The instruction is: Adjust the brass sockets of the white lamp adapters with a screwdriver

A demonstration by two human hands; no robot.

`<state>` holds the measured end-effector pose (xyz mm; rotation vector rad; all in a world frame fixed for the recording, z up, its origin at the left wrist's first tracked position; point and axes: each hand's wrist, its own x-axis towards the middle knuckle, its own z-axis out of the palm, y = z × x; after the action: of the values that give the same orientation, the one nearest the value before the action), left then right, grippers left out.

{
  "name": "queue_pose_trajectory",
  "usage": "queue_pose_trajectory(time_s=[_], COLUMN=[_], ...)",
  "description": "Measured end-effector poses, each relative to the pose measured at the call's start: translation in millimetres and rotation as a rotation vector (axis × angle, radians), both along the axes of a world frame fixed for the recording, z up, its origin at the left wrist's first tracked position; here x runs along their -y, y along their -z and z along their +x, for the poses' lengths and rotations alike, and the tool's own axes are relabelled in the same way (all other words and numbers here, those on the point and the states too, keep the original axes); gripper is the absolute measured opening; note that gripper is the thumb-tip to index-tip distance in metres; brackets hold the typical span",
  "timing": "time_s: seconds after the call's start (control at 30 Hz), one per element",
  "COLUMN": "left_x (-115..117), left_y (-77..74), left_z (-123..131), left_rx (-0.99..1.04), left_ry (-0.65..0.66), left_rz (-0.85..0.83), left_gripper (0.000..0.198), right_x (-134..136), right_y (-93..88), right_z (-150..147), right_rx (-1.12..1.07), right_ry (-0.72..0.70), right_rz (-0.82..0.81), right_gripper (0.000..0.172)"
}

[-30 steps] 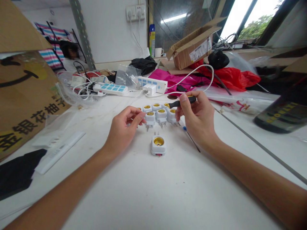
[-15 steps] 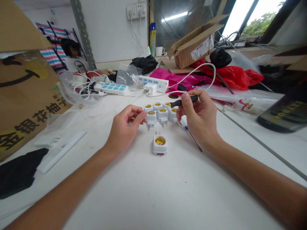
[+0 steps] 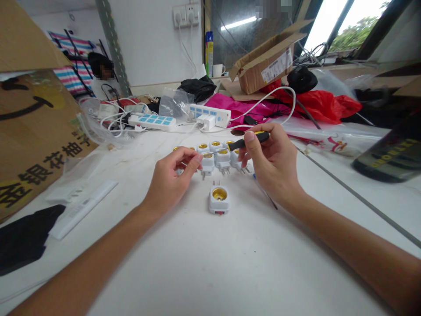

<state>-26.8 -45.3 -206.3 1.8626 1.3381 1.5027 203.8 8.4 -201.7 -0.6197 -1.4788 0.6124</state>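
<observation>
My right hand (image 3: 272, 164) is closed around a black-and-yellow screwdriver (image 3: 250, 139), its shaft pointing left toward my left hand. My left hand (image 3: 173, 177) pinches its fingertips together at the screwdriver's tip; what it holds is too small to make out. Behind my hands stands a cluster of several white lamp-socket adapters (image 3: 217, 157) with brass insides. One more socket adapter (image 3: 219, 199) lies alone on the white table (image 3: 210, 263), just in front of my hands.
A second thin screwdriver (image 3: 263, 193) lies under my right hand. Power strips (image 3: 153, 122) and cables sit further back. A big cardboard box (image 3: 33, 131) stands left, with white plastic parts (image 3: 82, 206) and a black cloth (image 3: 23, 237) before it. Bags and an open carton (image 3: 266, 61) crowd the far right.
My hands have barely shifted. My left hand has edged slightly right, closer to the screwdriver's tip.
</observation>
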Motion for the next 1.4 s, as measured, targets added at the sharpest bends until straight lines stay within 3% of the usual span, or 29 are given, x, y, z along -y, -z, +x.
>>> queue_pose_trajectory(time_s=[0.27, 1.13, 1.4], left_x=[0.0, 1.1, 3.4], left_y=[-1.1, 0.9, -3.2], left_z=[-0.5, -1.8, -3.0], left_rx=[-0.006, -0.117, -0.29], left_ry=[-0.033, -0.033, -0.012], left_rz=[0.013, 0.028, 0.128], left_gripper=[0.018, 0.019, 0.012], right_x=[-2.6, -6.3, -6.3], right_y=[-4.2, -0.4, -4.3], right_z=[2.8, 4.3, 2.2], right_rx=[-0.022, -0.009, -0.088], right_ry=[0.1, 0.093, -0.004], right_rz=[0.025, 0.014, -0.041], right_gripper=[0.046, 0.046, 0.05])
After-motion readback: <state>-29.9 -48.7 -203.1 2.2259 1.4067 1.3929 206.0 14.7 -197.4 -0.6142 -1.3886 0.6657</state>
